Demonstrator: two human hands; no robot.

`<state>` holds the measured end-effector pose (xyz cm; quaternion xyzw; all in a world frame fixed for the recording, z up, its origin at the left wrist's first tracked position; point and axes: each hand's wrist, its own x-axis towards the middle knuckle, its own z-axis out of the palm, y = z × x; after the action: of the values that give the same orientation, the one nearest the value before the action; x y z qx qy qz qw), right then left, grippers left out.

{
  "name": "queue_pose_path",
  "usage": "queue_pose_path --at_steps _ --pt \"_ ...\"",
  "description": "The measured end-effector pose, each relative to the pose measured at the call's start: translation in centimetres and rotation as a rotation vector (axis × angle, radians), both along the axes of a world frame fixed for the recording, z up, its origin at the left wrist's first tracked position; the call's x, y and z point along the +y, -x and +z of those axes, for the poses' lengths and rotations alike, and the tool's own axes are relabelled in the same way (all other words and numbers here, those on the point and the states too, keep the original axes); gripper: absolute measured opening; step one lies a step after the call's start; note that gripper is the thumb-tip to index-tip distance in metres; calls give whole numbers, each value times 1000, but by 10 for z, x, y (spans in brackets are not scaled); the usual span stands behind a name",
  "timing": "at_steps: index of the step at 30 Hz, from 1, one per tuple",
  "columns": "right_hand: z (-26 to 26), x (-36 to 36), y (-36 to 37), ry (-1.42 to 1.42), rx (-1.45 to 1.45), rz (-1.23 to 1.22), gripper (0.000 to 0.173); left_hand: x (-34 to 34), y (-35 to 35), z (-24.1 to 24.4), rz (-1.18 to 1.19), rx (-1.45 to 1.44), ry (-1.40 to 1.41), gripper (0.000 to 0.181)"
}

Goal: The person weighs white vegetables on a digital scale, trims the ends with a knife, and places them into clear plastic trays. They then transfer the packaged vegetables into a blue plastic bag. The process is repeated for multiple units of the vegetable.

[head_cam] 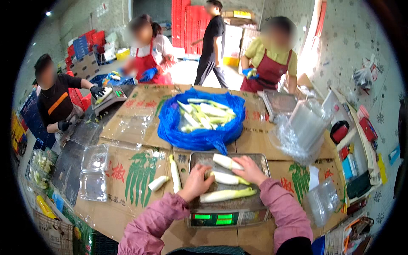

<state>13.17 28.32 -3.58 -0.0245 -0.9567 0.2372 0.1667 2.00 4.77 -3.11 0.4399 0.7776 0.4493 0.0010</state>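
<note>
Three peeled water bamboo shoots lie on the metal pan of a digital scale (229, 204) with lit green displays. My right hand (251, 170) grips the right end of the upper shoot (224, 161). At the pan's left side, my left hand (199, 181) has thumb and fingers around the left end of the middle shoot (226, 178). The lower shoot (228, 195), with a yellow-green tip, lies below both hands, nearest the displays. Left of the scale, a short shoot piece (158, 183) and a long thin shoot (175, 173) rest on the cardboard.
A blue plastic bag (197, 140) full of shoots stands beyond the scale. Clear plastic trays (93, 186) lie left, more trays (322, 202) right. A film-wrapped stack (307, 127) stands near another scale (280, 103). Several people are across the table; one gloved hand (97, 91) handles a shoot.
</note>
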Motion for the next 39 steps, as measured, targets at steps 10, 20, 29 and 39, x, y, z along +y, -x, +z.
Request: queue_pose_path --at_steps 10,20,29,39 --pt "29 -22 -2 26 -269 284 42 -39 -20 15 -68 0 5 42" --pt "30 -3 -64 625 189 -210 35 -26 -14 21 -218 108 152 88" --pt "38 1 -165 590 237 -540 34 5 0 41 -406 235 436 87" --pt "-20 -21 -309 260 -221 -1081 38 34 9 75 -441 322 553 91"
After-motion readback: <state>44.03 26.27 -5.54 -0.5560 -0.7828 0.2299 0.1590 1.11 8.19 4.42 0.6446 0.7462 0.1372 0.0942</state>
